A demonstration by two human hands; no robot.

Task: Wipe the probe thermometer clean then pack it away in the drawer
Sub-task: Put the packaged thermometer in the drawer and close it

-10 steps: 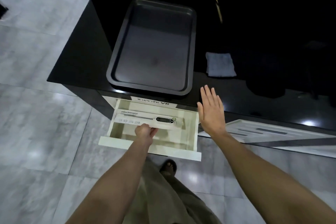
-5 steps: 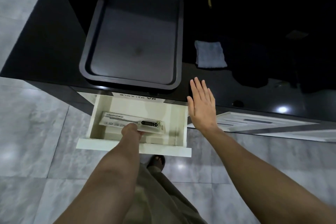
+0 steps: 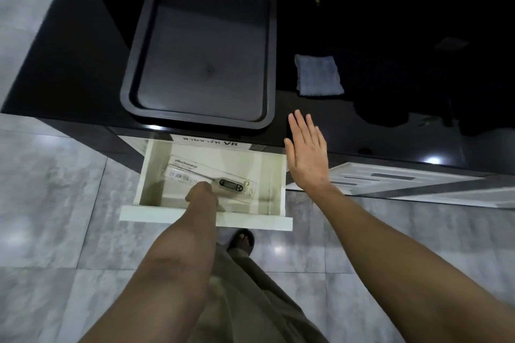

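The probe thermometer (image 3: 231,183), in its clear case with a white printed card, lies slantwise inside the open white drawer (image 3: 206,221) under the black counter. My left hand (image 3: 201,194) reaches into the drawer and grips the case's near edge. My right hand (image 3: 308,152) hovers flat with fingers spread, just right of the drawer at the counter's front edge, holding nothing. A folded grey cloth (image 3: 318,75) lies on the counter behind my right hand.
A large dark baking tray (image 3: 139,64) sits on the black counter (image 3: 69,64) directly above the drawer. A white slatted panel (image 3: 390,178) lies low to the right. Grey marble floor tiles (image 3: 55,231) surround me, and my sandalled foot (image 3: 242,239) is below the drawer front.
My left hand has lowered the thermometer case deeper into the drawer and it now lies more slanted. My right hand stays flat beside the drawer. The camera has moved closer over the counter.
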